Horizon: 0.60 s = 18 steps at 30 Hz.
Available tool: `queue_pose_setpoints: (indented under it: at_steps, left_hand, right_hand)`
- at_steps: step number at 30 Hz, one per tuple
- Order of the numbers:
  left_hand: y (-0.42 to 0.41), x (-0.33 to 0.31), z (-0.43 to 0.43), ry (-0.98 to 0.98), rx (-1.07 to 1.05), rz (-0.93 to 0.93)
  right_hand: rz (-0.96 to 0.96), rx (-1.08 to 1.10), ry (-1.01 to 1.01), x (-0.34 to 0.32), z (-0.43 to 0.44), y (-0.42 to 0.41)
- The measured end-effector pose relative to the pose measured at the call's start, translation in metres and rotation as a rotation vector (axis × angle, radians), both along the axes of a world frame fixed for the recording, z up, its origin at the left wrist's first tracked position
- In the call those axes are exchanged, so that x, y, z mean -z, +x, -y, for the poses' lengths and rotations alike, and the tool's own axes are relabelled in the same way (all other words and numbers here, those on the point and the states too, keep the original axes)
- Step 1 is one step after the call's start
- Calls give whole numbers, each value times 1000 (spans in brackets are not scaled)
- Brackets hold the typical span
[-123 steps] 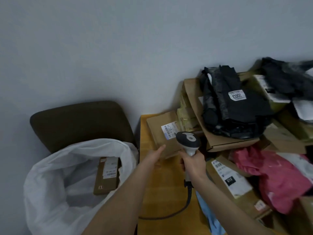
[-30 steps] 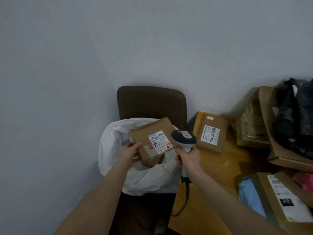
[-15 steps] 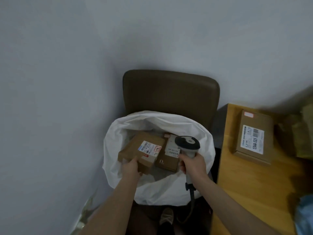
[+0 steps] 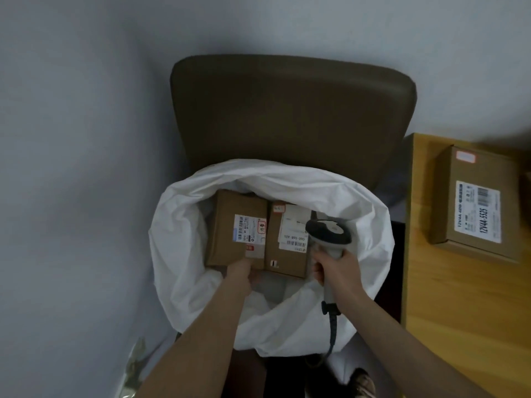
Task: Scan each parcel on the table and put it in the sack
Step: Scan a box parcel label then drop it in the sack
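Left hand (image 4: pixel 242 272) gripped a cardboard box (image 4: pixel 235 208) (in the sack (image 4: pixel 178 239)). At three o'clock, right hand (image 4: pixel 339 271) clasped a barcode scanner (image 4: pixel 329 232).

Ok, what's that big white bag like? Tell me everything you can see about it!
The sack is white and crinkly, like plastic. Its mouth gapes wide, rim in soft folds. It stands in front of a brown chair back, beside the wooden table. Inside lie the left parcel and right parcel, brown cardboard, side by side. The left hand touches the left parcel; the right hand holds a scanner above its opening.
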<state>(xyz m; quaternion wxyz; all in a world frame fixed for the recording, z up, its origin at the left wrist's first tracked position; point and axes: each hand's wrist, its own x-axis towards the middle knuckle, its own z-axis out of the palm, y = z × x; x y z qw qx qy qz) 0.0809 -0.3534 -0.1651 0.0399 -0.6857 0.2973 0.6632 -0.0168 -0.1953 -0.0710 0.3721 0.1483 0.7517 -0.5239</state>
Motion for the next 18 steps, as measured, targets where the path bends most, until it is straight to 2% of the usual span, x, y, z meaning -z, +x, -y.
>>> queue_pose_setpoints:
  at_steps: [1, 2, 5, 6, 7, 11, 15, 18]
  left_hand:
    - [-1, -5, -2, -27, 80, 37]
    - [-2, -7, -1, -153, 245, 110]
    - [-3, -12, 8, -797, 989, 337]
    - [-3, -14, 11, -920, 1172, 386]
    - [-3, -14, 14, -947, 1286, 448]
    - [-2, 11, 29, -691, 1480, 535]
    - [-4, 35, 38, -519, 1467, 455]
    - [-8, 30, 38, -570, 1456, 425]
  right_hand:
    - [0, -2, 1, 0, 0, 0]
    - [-1, -3, -1, -1, 1, -1]
    - [-10, -2, -13, -4, 4, -4]
    - [-15, 3, -18, -5, 4, -6]
    - [-20, 9, -21, -6, 4, -7]
    - [-24, 46, -46, 2, 2, -14]
    - [-12, 77, -68, 13, 1, -19]
    - [-8, 97, -54, 10, -3, -20]
